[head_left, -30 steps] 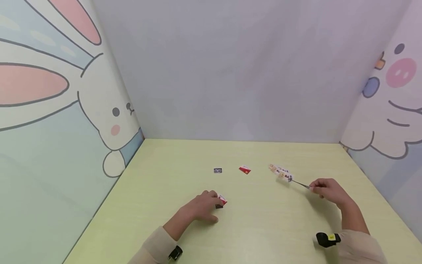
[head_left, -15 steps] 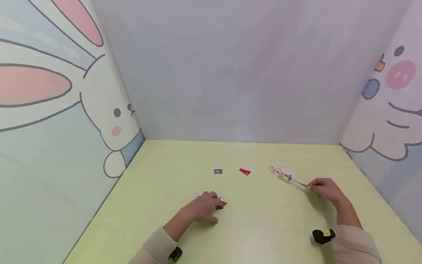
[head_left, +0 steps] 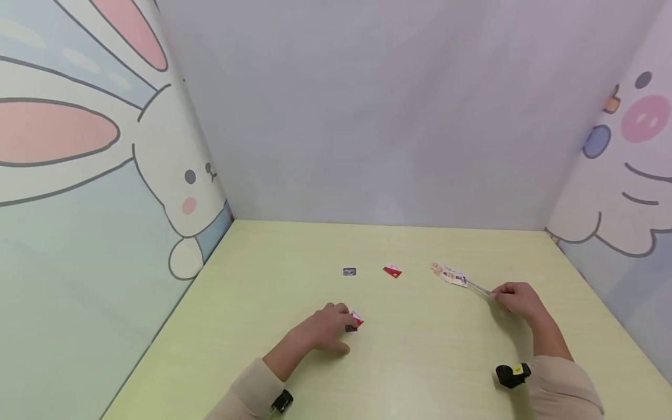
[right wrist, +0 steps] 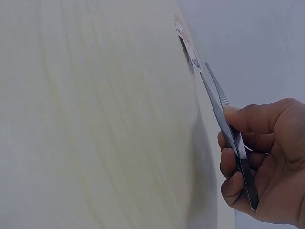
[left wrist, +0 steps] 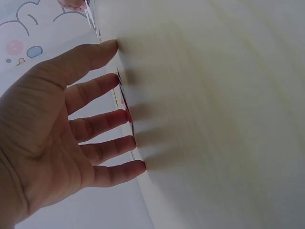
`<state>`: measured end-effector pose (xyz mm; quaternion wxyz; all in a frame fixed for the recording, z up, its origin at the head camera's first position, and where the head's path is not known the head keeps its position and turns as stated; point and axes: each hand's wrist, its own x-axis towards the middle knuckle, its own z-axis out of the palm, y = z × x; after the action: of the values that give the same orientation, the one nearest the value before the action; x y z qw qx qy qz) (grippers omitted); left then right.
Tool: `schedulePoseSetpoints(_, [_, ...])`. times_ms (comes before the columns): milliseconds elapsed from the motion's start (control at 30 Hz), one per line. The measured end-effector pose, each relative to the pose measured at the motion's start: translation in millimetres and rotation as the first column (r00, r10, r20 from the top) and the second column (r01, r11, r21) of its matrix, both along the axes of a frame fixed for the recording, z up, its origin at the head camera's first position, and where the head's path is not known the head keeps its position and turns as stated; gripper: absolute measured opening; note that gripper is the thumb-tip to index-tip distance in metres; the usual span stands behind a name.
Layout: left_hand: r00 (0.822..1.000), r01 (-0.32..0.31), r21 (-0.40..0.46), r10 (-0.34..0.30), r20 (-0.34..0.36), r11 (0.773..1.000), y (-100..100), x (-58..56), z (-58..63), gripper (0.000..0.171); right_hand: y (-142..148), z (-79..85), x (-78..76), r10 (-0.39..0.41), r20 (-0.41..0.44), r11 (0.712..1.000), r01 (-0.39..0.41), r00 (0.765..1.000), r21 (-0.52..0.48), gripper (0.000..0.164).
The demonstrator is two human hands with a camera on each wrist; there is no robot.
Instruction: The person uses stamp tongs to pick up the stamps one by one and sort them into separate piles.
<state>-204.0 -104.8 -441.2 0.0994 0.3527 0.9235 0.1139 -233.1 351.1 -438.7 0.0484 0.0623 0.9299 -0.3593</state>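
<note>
My right hand [head_left: 521, 300] holds metal tweezers [right wrist: 226, 126] between thumb and curled fingers. In the right wrist view the tweezer tips stand apart, at the near end of a row of small printed paper pieces [head_left: 450, 275]. These pale pieces with little figures overlap one another on the table. My left hand [head_left: 322, 328] lies over a small red and white card [head_left: 357, 318] and a dark card [head_left: 351, 328], partly hiding both. Seen from the left wrist, its fingers [left wrist: 97, 128] are spread, fingertips down at the table and the cards' edge.
Farther back on the pale yellow table [head_left: 294, 245] lie a small dark picture card [head_left: 349, 272] and a red and white card [head_left: 392, 270]. A grey back wall [head_left: 367, 116] and side walls with cartoon animals enclose the table.
The nearest printed piece, earlier held by the tweezers and slightly raised, now lies with the row, and the tweezer tips have spread. My right hand shifted slightly left; my left hand stayed.
</note>
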Motion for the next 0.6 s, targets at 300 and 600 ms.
schedulePoseSetpoints(300, [1.0,0.003,0.004,-0.003,0.003,1.0,0.1,-1.4,0.3,0.037,0.9,4.9,6.5,-0.016,0.003,1.0,0.016,1.0,0.014,0.028])
schedulePoseSetpoints(600, [1.0,-0.001,0.017,0.001,0.001,1.0,-0.2,-1.9,0.0,0.036,0.5,8.6,15.7,-0.014,-0.033,1.0,0.014,0.999,-0.007,0.027])
